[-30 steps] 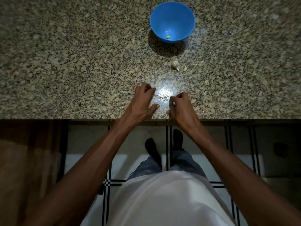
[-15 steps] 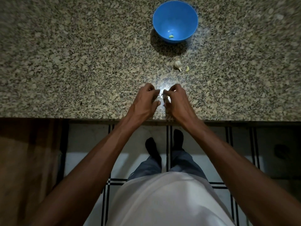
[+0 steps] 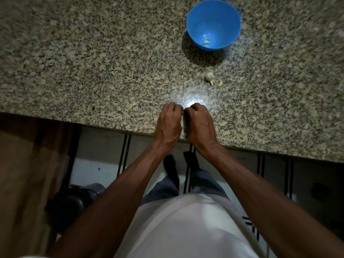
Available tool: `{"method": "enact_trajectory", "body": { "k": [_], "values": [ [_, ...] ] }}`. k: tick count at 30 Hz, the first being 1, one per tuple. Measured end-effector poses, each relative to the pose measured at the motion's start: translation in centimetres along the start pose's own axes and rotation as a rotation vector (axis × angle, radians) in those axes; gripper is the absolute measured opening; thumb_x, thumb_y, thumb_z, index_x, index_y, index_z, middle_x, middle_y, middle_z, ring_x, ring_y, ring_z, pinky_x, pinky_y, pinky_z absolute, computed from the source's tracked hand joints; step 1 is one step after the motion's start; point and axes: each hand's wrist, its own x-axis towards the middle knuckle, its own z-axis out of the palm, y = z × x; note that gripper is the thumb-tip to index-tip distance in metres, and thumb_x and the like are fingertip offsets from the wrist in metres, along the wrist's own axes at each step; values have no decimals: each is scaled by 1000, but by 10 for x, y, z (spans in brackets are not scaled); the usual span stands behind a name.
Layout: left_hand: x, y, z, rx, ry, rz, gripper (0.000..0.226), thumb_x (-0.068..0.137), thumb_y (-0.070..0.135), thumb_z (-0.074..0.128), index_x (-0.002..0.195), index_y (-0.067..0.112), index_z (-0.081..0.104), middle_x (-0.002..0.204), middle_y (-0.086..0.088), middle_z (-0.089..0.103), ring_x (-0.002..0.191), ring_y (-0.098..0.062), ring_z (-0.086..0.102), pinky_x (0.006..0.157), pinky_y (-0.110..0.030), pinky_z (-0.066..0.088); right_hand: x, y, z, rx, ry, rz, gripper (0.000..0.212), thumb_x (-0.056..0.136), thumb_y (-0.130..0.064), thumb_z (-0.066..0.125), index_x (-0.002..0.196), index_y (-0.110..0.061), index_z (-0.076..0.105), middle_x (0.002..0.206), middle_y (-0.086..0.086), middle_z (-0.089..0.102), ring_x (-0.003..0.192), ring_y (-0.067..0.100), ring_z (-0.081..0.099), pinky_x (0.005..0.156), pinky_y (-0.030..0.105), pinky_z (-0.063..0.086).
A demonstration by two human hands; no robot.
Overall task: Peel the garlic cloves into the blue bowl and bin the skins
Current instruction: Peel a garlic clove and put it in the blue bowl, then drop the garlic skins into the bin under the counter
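Note:
The blue bowl [image 3: 223, 25] stands at the back of the granite counter [image 3: 93, 62] with one peeled clove [image 3: 206, 42] in it. In front of the bowl lie a small piece of garlic bulb [image 3: 209, 76] and a loose clove [image 3: 220, 83]. My left hand [image 3: 167, 125] and my right hand [image 3: 200, 125] are knuckle to knuckle at the counter's front edge. Their fingers curl in towards each other as if around one garlic clove, and whatever they hold is hidden behind the fingers.
A bright light reflection sits on the counter just beyond my knuckles. Below the counter's edge are a tiled floor, my feet, a wooden panel [image 3: 24, 174] at the left and a dark round object [image 3: 70, 203] on the floor at lower left.
My hands have come together: the left left the skins on the counter and joined the right on a small white piece. The view has tilted, bringing the dark floor object into sight.

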Motion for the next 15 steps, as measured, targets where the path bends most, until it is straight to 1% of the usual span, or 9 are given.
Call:
{"method": "enact_trajectory", "body": {
  "k": [2, 4, 5, 6, 8, 9, 10, 13, 15],
  "values": [
    [7, 4, -2, -10, 1, -23, 33, 75, -24, 61, 89, 6, 62, 88, -11, 61, 85, -28, 55, 68, -38, 47, 6, 2, -4, 37, -7, -18, 17, 81, 9, 60, 75, -8, 60, 77, 4, 45, 74, 21, 38, 62, 33, 23],
    [16, 8, -16, -160, 8, -225, 26, 85, -17, 56, 89, 8, 62, 89, -7, 63, 84, -23, 59, 67, -37, 50, 20, -2, -12, 228, -37, 112, 19, 87, 5, 60, 73, -6, 65, 70, 2, 56, 64, 25, 49, 55, 38, 32],
    [21, 7, -26, -282, 17, -405, 20, 93, -9, 56, 93, 10, 64, 92, -3, 66, 83, -19, 62, 65, -32, 51, 31, -8, -20, 404, -70, 211, 18, 92, -1, 63, 77, -6, 72, 69, 2, 65, 63, 24, 60, 53, 39, 44],
    [25, 3, -35, -442, 39, -594, 14, 100, 2, 57, 98, 12, 67, 95, 1, 68, 84, -15, 65, 64, -25, 51, 42, -17, -28, 620, -128, 314, 14, 96, -8, 67, 86, -8, 78, 74, 1, 73, 65, 18, 68, 58, 34, 55],
    [27, -11, -60, -810, 154, -839, 11, 104, 20, 63, 105, 13, 72, 95, 2, 73, 86, -15, 69, 68, -24, 52, 65, -38, -39, 1093, -321, 498, 11, 99, -12, 72, 104, -4, 78, 84, 1, 77, 71, 7, 73, 68, 24, 61],
    [24, -22, -74, -941, 225, -889, 12, 103, 23, 65, 103, 15, 73, 91, 1, 74, 82, -13, 69, 69, -27, 53, 75, -52, -41, 1266, -423, 536, 11, 99, -9, 71, 105, -3, 77, 83, 0, 77, 71, 5, 72, 70, 22, 60],
    [19, -33, -90, -1051, 298, -915, 11, 103, 21, 65, 98, 16, 73, 84, 2, 73, 75, -9, 67, 67, -26, 53, 82, -69, -41, 1351, -511, 529, 9, 100, -7, 69, 104, -3, 75, 81, -2, 76, 71, 4, 71, 72, 20, 58],
    [-14, -61, -131, -1286, 509, -925, 16, 106, 10, 59, 92, 12, 67, 71, 5, 64, 62, -1, 61, 65, -19, 53, 86, -126, -28, 1378, -710, 411, 7, 102, -6, 66, 102, -3, 72, 78, -6, 71, 73, 3, 68, 78, 19, 56],
    [-49, -84, -155, -1348, 657, -951, 15, 106, 7, 57, 94, 11, 66, 73, 3, 63, 64, -1, 61, 65, -17, 53, 76, -171, -13, 1364, -840, 347, 11, 104, -5, 62, 96, -5, 70, 73, -6, 70, 67, 2, 67, 74, 18, 56]
  ]
}}
